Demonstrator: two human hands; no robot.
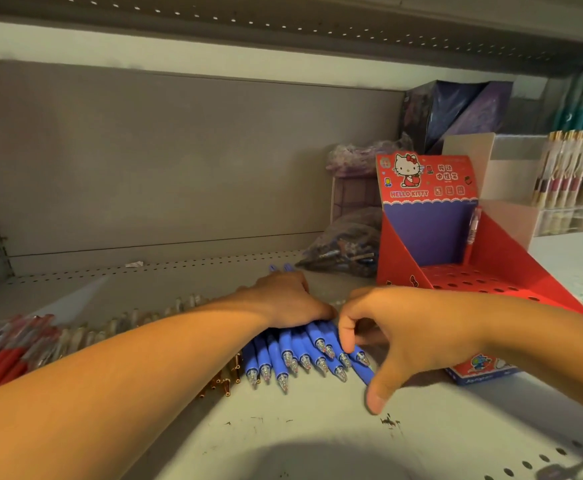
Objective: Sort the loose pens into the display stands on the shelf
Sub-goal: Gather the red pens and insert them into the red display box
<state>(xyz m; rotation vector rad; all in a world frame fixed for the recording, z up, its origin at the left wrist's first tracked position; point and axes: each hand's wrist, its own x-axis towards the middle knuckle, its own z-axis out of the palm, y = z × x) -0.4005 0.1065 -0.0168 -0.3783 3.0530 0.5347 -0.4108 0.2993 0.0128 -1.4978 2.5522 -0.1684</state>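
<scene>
Blue pens point(293, 355) lie bunched mid-shelf point(300, 431), tips toward 6 o'clock. Left hand point(283, 299) lies palm down over them; cannot tell whether its grip is closed. Right hand point(411, 327) at 3 o'clock of the bunch, grip pinching the outermost of them, forefinger above, thumb below. Red display stand point(421, 230) at 2 o'clock, one pen point(473, 230) upright inside. Red pens point(2, 355) at 9 o'clock

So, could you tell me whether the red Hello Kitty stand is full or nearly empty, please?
Nearly empty: the red stand holds one pen; its visible holes are bare.
</scene>
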